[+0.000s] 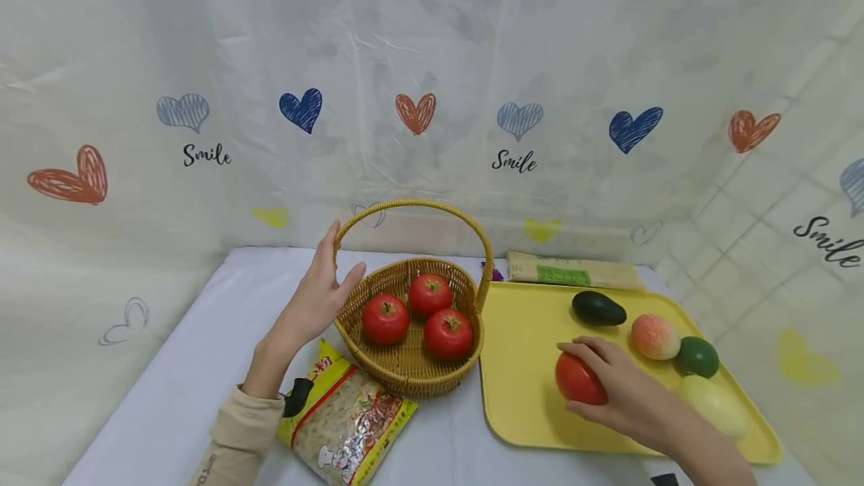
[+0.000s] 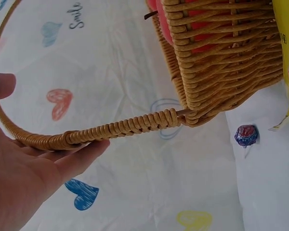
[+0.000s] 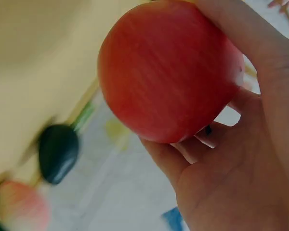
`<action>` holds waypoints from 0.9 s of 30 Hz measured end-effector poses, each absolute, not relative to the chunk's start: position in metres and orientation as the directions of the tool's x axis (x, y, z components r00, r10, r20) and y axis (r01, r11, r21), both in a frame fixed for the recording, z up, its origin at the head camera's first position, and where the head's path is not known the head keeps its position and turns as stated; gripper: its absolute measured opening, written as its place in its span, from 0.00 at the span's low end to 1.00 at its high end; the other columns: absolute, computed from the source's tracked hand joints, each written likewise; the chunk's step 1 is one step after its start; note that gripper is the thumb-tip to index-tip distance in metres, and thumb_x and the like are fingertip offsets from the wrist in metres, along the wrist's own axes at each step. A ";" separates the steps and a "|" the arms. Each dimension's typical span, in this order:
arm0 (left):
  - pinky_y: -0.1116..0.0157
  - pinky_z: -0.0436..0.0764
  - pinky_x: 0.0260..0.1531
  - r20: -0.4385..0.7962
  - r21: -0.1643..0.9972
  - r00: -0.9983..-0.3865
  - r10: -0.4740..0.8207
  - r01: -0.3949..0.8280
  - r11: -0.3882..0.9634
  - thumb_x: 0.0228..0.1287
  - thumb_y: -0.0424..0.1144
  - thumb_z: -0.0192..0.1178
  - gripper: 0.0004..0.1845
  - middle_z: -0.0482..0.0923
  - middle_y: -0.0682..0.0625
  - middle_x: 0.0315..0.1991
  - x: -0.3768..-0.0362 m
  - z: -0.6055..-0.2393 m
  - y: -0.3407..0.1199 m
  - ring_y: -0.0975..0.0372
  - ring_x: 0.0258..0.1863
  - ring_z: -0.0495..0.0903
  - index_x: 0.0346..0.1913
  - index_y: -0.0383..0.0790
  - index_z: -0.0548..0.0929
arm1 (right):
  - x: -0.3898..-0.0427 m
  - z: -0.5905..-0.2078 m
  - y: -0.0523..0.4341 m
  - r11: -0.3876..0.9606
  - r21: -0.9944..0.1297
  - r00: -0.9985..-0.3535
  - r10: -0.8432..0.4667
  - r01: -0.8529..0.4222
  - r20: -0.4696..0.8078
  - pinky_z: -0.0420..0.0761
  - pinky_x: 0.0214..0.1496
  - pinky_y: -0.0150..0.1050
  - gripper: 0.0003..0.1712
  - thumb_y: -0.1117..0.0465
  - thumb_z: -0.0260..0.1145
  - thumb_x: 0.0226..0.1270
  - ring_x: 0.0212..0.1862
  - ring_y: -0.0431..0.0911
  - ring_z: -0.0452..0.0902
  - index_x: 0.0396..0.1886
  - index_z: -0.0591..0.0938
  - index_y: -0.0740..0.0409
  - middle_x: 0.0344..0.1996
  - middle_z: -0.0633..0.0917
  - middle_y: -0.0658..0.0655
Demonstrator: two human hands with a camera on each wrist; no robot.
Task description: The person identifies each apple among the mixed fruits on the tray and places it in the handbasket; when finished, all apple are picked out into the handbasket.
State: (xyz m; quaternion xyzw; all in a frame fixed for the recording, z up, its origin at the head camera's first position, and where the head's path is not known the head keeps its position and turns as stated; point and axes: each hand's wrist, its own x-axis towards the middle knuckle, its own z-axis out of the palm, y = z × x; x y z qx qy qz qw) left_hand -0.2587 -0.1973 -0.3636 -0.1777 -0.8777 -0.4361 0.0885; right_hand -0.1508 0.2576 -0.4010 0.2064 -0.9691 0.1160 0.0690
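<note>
In the head view, the left hand (image 1: 317,298) rests with straight fingers against the handle of a wicker basket (image 1: 412,366) on the white table (image 1: 169,381). 3 red apples (image 1: 385,318) lie inside the basket. A packet of noodles (image 1: 344,426) lies just in front of it, partly under the left wrist. The right hand (image 1: 621,388) curls its grip around a 4th red apple (image 1: 577,381) on the yellow tray (image 1: 526,336), right of the basket. On the tray's far side lie an avocado (image 1: 598,308), a peach (image 1: 655,337), a green fruit (image 1: 697,356) and a pale yellow fruit (image 1: 715,405).

The left wrist view shows what the head view hides: the handle (image 2: 111,130) lies across the open palm and fingers, thumb apart, not clasped. A wrapped lollipop (image 2: 245,135) lies on the table beside the basket.

The right wrist view shows the apple pressed between thumb and curled fingers (image 3: 183,154), with the avocado and peach blurred behind it.
</note>
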 end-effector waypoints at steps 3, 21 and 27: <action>0.38 0.69 0.71 0.305 0.735 -0.922 0.241 0.388 0.556 0.79 0.61 0.48 0.48 0.33 0.43 0.85 -0.260 -0.363 -0.198 0.42 0.83 0.47 0.84 0.50 0.30 | -0.161 -0.383 0.223 0.846 -0.194 -0.866 -0.467 -0.497 0.182 0.87 0.45 0.42 0.41 0.40 0.79 0.57 0.59 0.50 0.79 0.69 0.76 0.41 0.64 0.78 0.55; 0.39 0.60 0.76 0.307 0.725 -0.926 0.220 0.377 0.576 0.77 0.64 0.48 0.49 0.34 0.46 0.85 -0.261 -0.362 -0.201 0.43 0.83 0.48 0.84 0.50 0.31 | -0.289 -0.323 0.040 0.740 0.003 -0.740 -0.672 -0.672 0.020 0.85 0.55 0.48 0.42 0.33 0.66 0.68 0.60 0.52 0.77 0.73 0.68 0.50 0.63 0.76 0.59; 0.39 0.60 0.77 0.289 0.742 -0.932 0.216 0.361 0.564 0.77 0.64 0.48 0.49 0.34 0.47 0.85 -0.260 -0.361 -0.198 0.45 0.83 0.48 0.84 0.51 0.31 | -0.319 -0.328 0.004 0.770 0.019 -0.766 -0.631 -0.638 -0.121 0.82 0.57 0.45 0.38 0.35 0.62 0.73 0.55 0.51 0.76 0.69 0.67 0.55 0.55 0.76 0.61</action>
